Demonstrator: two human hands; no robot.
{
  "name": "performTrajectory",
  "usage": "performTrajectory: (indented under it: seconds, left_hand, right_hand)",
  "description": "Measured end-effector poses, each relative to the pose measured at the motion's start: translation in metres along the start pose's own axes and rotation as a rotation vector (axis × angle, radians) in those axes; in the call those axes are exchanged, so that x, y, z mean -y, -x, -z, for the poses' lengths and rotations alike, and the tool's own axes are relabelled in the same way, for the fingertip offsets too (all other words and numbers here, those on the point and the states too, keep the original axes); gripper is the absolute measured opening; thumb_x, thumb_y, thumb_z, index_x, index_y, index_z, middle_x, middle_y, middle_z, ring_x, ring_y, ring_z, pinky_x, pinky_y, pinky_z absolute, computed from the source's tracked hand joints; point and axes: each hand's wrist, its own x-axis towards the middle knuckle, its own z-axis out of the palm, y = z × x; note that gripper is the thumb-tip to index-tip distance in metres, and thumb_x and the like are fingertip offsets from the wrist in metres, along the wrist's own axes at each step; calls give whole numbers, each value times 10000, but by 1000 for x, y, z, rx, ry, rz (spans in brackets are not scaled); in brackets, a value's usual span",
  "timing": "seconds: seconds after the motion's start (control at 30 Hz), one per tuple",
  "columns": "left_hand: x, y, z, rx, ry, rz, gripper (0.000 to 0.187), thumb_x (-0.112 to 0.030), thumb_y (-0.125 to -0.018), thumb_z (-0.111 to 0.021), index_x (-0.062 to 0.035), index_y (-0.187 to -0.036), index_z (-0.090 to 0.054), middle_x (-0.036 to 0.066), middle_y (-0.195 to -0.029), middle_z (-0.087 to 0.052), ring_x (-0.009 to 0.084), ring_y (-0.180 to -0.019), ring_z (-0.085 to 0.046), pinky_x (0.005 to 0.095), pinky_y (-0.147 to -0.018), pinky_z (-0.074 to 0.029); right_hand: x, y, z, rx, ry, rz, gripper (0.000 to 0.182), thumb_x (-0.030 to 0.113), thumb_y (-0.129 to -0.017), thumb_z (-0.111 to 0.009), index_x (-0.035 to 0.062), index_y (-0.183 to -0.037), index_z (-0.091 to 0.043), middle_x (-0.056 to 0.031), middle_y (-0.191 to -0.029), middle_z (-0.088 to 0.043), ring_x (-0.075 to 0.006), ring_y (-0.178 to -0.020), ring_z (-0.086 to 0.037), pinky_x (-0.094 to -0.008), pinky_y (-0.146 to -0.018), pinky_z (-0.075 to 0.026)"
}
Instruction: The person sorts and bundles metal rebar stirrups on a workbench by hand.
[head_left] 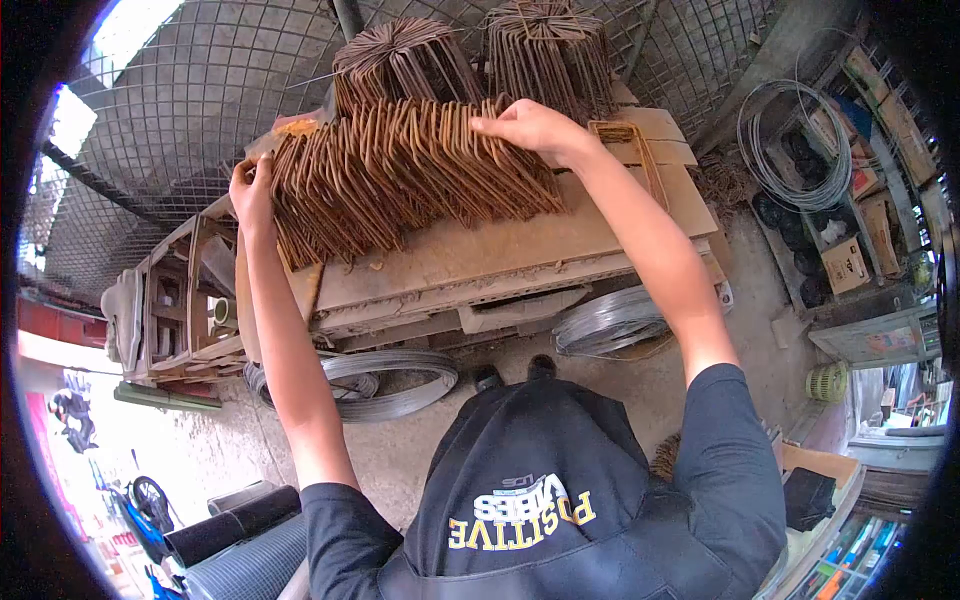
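A long row of rusty rebar stirrups (410,170), bent steel rods packed side by side, leans over on the wooden bench (470,262). At the row's left end, my left hand (252,192) is closed against the outermost stirrups, its thumb and fingertips at their top corner. My right hand (535,130) grips the upper right end of the row; the thumb lies along the tops and the other fingers are mostly hidden. Just right of that hand, a few loose stirrups (630,140) lie on the boards.
Behind the row stand two round bundles of stirrups, the left bundle (400,60) and the right bundle (548,50), before a wire mesh wall (240,60). Wire coils (400,385) rest on the floor under the bench. A wire coil (797,145) lies among boxes at right.
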Motion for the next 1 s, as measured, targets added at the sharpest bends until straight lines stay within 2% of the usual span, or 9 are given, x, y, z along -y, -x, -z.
performTrajectory:
  seconds: [0.1,0.23,0.3,0.37,0.47,0.53,0.57,0.63,1.0]
  left_hand:
    - [6,-5,2,-1,-12,-3,320,-249,-967,-734,35,-1100,-673,43,-936,-659,107,-809,-566,269,-744,-472]
    - [9,-6,4,-7,-13,0,326,-247,-976,-720,43,-1117,-669,56,-962,-666,113,-842,-578,281,-766,-479]
    - [10,-5,5,7,-4,9,331,-254,-975,-740,38,-1113,-666,52,-965,-668,116,-843,-583,273,-770,-483]
    - [19,-10,8,15,14,8,302,-251,-985,-738,13,-1116,-675,51,-997,-683,125,-891,-604,285,-806,-490]
    - [25,-15,9,24,45,11,276,-246,-995,-735,-7,-1120,-680,54,-1035,-702,136,-948,-629,297,-847,-498]
    - [21,-11,9,25,43,-4,285,-241,-993,-738,4,-1123,-671,60,-1040,-704,136,-962,-632,297,-865,-499]
    - [16,-8,7,12,76,-9,318,-245,-971,-773,21,-1100,-656,53,-991,-686,109,-879,-614,256,-788,-505]
    - [14,-6,6,22,150,5,294,-237,-979,-761,12,-1093,-655,60,-996,-688,116,-882,-627,263,-797,-516]
    - [9,-3,6,3,76,7,252,-210,-986,-742,5,-1088,-660,45,-993,-675,118,-873,-611,270,-801,-504]
  right_hand:
    - [20,39,15,78,190,-37,720,629,-941,-682,-81,-1015,-770,-159,-886,-758,-206,-912,-697,-378,-880,-530]
    - [-15,78,38,-103,10,126,571,533,-995,-653,-6,-1131,-784,-127,-955,-784,-163,-924,-697,-346,-856,-532]
    - [-54,94,56,-315,32,122,490,454,-993,-670,1,-1148,-773,-160,-1064,-788,-233,-977,-743,-370,-886,-552]
    - [-86,121,68,-548,65,95,453,412,-980,-687,-10,-1120,-770,-150,-1034,-790,-214,-958,-739,-373,-862,-551]
    - [-112,163,70,-598,98,-36,461,424,-948,-718,-6,-1107,-764,-176,-1017,-775,-277,-964,-740,-413,-848,-551]
    - [-127,177,62,-693,347,-374,488,439,-903,-759,0,-1116,-748,-205,-1014,-756,-367,-976,-722,-465,-842,-549]
    - [-139,180,59,-697,345,-382,488,439,-903,-759,0,-1116,-748,-205,-1014,-756,-367,-976,-722,-465,-842,-549]
    - [-146,183,52,-724,432,-417,523,449,-868,-787,11,-1150,-736,-223,-1027,-747,-419,-992,-700,-497,-848,-547]
    - [-148,189,47,-804,395,-282,313,284,-899,-755,44,-1099,-774,-177,-897,-772,-386,-863,-741,-479,-769,-570]
